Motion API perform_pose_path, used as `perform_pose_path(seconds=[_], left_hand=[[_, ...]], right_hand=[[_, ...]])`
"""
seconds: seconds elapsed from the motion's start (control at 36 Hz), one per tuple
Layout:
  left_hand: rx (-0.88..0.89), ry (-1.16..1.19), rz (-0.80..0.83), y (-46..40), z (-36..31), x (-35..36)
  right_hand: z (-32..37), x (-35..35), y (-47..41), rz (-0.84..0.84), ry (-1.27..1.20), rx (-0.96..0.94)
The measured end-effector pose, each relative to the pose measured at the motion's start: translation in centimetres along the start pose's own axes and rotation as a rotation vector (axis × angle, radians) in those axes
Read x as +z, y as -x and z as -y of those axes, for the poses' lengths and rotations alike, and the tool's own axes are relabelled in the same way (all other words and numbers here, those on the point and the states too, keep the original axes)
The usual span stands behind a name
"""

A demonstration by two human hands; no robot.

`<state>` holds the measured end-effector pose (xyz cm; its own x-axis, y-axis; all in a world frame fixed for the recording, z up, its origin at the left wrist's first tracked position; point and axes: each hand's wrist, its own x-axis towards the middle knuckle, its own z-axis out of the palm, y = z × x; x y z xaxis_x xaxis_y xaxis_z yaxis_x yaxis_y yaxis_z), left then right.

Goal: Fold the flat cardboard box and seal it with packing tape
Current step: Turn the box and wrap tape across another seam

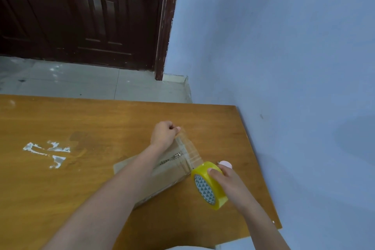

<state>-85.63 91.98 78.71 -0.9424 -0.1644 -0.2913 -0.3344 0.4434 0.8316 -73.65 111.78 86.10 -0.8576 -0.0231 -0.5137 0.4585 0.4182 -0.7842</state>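
Box looks folded already, so we're mid-seal. Left hand (164, 133) pinches the free end of the clear tape strip (190, 148), stretched over the small brown cardboard box (172, 170). Right hand (225, 178) fingers wrap the yellow packing tape roll (209, 185). Pressing down and cutting are left.

Glossy yellow plastic tape roll (210, 184), matt brown cardboard box (162, 176) — smooth varnished wood table (81, 168).
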Motion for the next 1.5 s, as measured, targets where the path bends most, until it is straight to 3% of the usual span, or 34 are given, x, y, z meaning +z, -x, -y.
perform_pose_path(seconds=[0.31, 0.56, 0.92, 1.5], left_hand=[[0.020, -0.008, -0.048, 0.2, 0.7, 0.8], [0.077, -0.055, 0.007, -0.2, -0.3, -0.2], [0.069, -0.232, -0.029, 0.4, -0.5, -0.1], [0.072, -0.038, -0.041, 0.3, 1.6, 0.5]], right_hand=[[0.1, 0.8, -0.6, -0.050, 0.053, 0.018], [-0.4, 0.8, -0.3, -0.063, 0.053, 0.027], [-0.7, 0.6, -0.9, -0.066, 0.153, 0.038], [-0.9, 1.2, -1.8, -0.055, 0.157, 0.057]])
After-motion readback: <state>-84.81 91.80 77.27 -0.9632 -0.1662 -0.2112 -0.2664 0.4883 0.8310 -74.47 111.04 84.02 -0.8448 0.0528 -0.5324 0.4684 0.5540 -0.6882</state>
